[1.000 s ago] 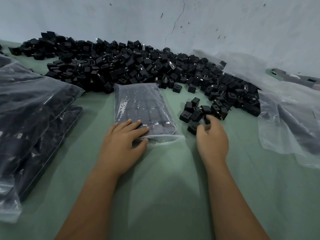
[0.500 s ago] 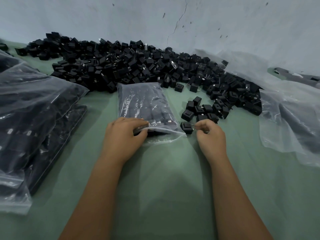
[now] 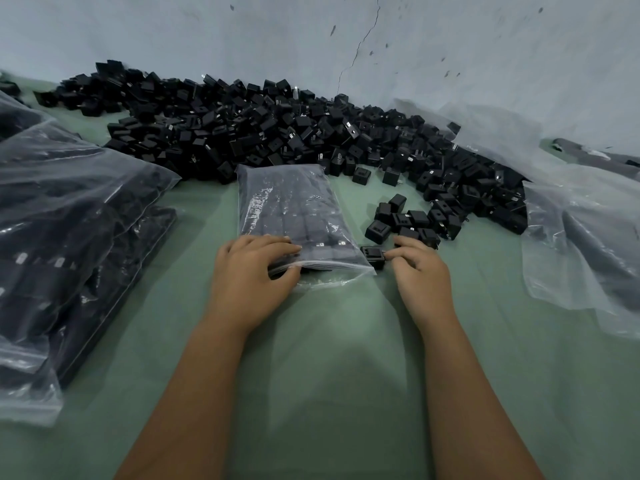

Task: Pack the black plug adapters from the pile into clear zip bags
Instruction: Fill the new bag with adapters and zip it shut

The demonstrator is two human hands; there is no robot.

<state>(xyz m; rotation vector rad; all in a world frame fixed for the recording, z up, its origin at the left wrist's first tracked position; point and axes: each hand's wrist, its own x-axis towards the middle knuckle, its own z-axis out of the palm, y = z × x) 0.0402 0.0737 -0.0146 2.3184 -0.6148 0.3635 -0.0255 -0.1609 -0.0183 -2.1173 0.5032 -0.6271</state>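
Left hand (image 3: 251, 275): grips the open near end of the zip bag (image 3: 291, 216), fingers curled over the top film, thumb below the mouth edge.
Right hand (image 3: 420, 268): pinches one black adapter (image 3: 373, 255) between fingertips and thumb, just beside the right corner of the bag mouth.
Zip bag: lies flat on the green table (image 3: 332, 341), long axis running away from the person; rows of black adapters show through the film.
Held adapter: outside the bag, low over the table, touching or nearly touching the bag's right edge; which one cannot be told.
Small cluster (image 3: 405, 218): loose adapters just beyond the right hand, set apart from the main pile.
Main pile (image 3: 270, 133): black adapters heaped along the far side of the table against the pale wall (image 3: 311, 36).
Filled bags (image 3: 69, 220): stacked at the left edge, dark contents visible.
Plastic sheets (image 3: 581, 237): crumpled clear film at the right; what is inside is too blurred to name.
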